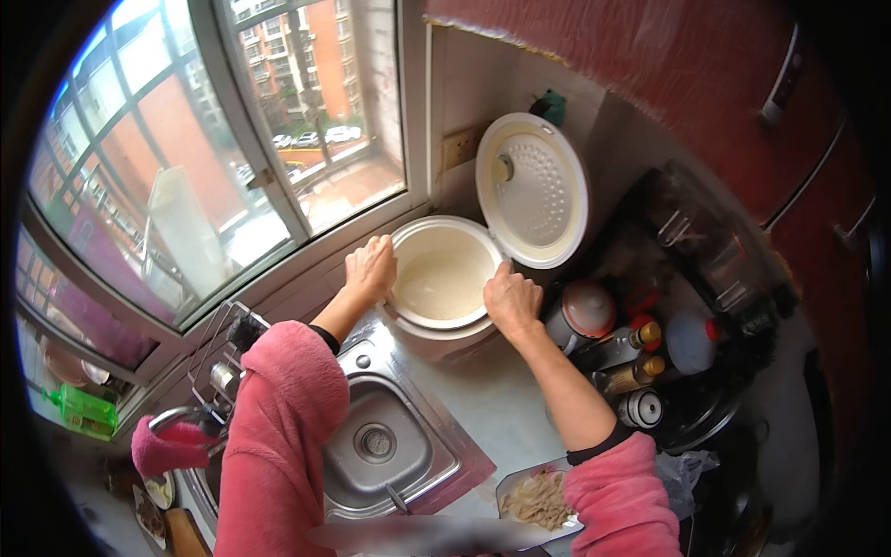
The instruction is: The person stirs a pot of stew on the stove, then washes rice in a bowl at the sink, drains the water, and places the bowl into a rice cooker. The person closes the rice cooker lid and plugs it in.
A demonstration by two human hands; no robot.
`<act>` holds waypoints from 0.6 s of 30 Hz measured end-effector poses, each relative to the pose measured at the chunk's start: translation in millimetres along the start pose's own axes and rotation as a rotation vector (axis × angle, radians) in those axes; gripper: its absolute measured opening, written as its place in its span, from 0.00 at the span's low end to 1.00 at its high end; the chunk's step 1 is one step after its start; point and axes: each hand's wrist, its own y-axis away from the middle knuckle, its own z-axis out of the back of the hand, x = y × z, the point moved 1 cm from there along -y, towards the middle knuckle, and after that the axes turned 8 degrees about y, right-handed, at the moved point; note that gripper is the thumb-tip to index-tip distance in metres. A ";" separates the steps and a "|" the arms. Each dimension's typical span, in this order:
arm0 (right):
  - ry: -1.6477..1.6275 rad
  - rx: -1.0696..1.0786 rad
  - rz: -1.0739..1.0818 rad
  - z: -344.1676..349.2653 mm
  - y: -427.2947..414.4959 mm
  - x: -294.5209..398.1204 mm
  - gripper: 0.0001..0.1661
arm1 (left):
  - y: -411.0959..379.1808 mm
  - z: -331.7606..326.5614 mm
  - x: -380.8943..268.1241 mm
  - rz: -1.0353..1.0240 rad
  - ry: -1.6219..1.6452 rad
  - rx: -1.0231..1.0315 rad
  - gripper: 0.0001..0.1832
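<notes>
A rice cooker (445, 348) stands on the counter beyond the sink, its white lid (536, 191) tipped up at the back right. Its round inner pot (445, 278) holds something pale and cloudy, perhaps rice in water. My left hand (372, 268) grips the pot's rim on the left, fingers curled. On the opposite side, my right hand (514, 299) grips the rim too. The pot's rim shows a little above the cooker's body at the front; whether it is fully seated I cannot tell.
A steel sink (386, 445) with a pink-wrapped faucet (170, 442) lies in front. Bottles (633, 376) and a lidded enamel pot (588, 310) crowd the right. A plate of pale food pieces (539, 501) sits near my right sleeve. A window (278, 139) borders the left.
</notes>
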 end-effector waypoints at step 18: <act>-0.806 0.057 0.024 76.6 185.4 18.9 0.28 | 390.4 277.9 99.6 0.335 -0.331 -0.709 0.29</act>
